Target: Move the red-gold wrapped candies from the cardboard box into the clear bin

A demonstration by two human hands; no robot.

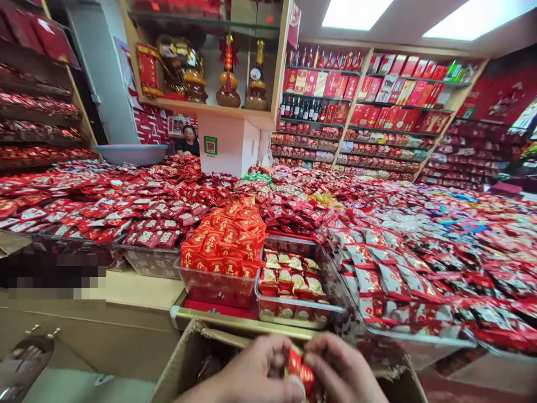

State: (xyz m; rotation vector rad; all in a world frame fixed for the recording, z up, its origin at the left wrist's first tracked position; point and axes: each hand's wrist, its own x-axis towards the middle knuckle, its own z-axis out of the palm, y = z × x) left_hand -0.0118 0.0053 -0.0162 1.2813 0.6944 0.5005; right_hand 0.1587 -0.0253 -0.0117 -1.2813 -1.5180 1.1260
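Both hands are low in the view, above an open cardboard box (178, 358). Between them is a small red wrapped packet (301, 370) with gold marks. My left hand (255, 372) pinches its left side, and my right hand (342, 364) has its fingers closed on the upper right side. Just beyond the hands, a clear bin (293, 310) holds red and cream packets in rows. To its left, a clear bin (218, 288) is heaped with orange-red packets (229, 235). The inside of the box is dark and mostly hidden by my hands.
Bins of red and white packets (390, 268) stand at the right, maroon packets (157, 224) at the left. A blue basin (131, 154), a white pillar (222, 143) and a seated person (188, 144) are farther back. A foot in a sandal (29, 361) shows lower left.
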